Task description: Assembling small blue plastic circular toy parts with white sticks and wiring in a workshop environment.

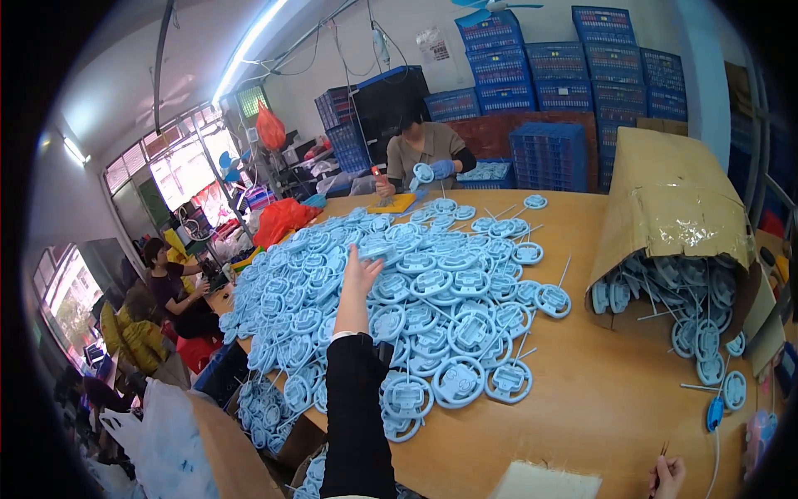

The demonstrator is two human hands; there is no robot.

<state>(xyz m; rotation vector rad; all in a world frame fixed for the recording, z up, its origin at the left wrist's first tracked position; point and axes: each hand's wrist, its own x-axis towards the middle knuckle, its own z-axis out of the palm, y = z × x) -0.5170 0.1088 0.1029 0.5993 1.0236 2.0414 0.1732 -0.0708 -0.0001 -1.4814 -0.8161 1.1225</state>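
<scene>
A large heap of light blue toy steering wheels (457,333), many with thin stems, covers the middle of the table. My left hand (360,270) reaches over the heap, its fingers stretched and apart, beside a tilted steering wheel (378,251); a firm hold on it does not show. Low at the right, my right hand (667,476) is closed round a thin, dark, two-pronged tool that looks like tweezers (663,450), prongs upward. A blue-handled tool with a white cord (715,412) lies near that hand.
An open cardboard box (677,204) spills more wheels at the right. Across the wooden table (573,391) a gloved co-worker (424,150) handles a wheel. Boxes of wheels (266,416) stand below the left edge; a pale board (544,482) lies in front. Blue crates (549,154) are stacked behind.
</scene>
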